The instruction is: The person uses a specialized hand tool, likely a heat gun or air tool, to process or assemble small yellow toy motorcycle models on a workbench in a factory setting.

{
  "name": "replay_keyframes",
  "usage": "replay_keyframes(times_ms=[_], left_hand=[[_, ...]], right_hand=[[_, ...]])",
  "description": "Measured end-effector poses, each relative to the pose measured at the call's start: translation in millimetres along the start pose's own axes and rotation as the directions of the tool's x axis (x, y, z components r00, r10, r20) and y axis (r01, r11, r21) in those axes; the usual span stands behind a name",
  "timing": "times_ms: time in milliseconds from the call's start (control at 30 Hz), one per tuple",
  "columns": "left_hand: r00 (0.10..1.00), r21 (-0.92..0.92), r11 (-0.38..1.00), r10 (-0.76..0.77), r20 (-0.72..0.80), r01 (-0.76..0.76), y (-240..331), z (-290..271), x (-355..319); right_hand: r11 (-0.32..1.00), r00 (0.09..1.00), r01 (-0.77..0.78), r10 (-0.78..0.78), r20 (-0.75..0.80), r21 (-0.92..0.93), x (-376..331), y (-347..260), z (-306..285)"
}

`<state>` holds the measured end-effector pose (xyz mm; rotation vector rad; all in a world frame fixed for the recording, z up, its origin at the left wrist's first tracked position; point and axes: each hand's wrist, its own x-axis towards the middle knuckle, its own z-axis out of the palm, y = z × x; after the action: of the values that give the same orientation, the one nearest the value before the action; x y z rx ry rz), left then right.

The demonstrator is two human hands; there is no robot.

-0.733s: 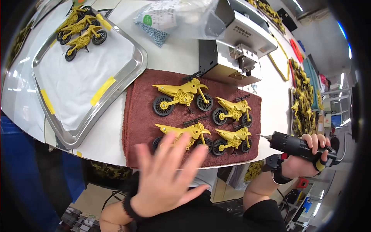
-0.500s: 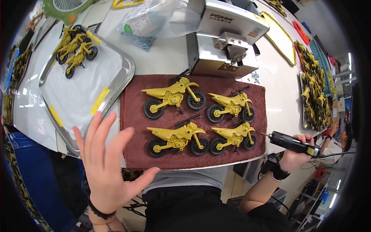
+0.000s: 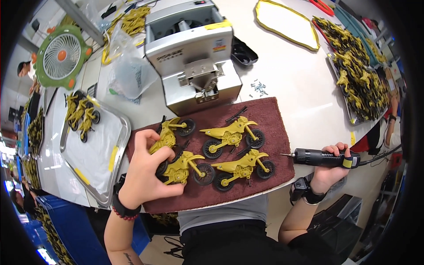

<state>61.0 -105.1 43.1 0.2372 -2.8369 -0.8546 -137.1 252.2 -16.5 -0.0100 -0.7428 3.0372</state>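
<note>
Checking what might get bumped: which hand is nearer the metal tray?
Left. The left hand is just right of the metal tray; the right hand is far off, beyond the brown mat, holding a black screwdriver.

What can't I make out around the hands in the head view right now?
All in the head view:
- Upper-left bike: rear wheel, hidden by the left hand.
- Lower-left bike: part of its rear wheel, and how firmly it is held, behind the same hand.
- Driver: its tip shape, too small.
- Loose screws: exact count, too small and heaped.
</note>
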Motion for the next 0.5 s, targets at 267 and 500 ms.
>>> replay_keyframes(times_ms=[267,500], left_hand=[[0.998,0.098,0.993,0.066,0.026,-0.068,47,31,25],[0.988,0.098,0.989,0.121,-0.094,-0.112,65,42,17]], right_hand=[[1.0,1.0,-0.004,0.003,0.007,0.029,-1,5,1],[0.998,1.0,-0.021,0.021,0.013,0.059,-5,7,5]])
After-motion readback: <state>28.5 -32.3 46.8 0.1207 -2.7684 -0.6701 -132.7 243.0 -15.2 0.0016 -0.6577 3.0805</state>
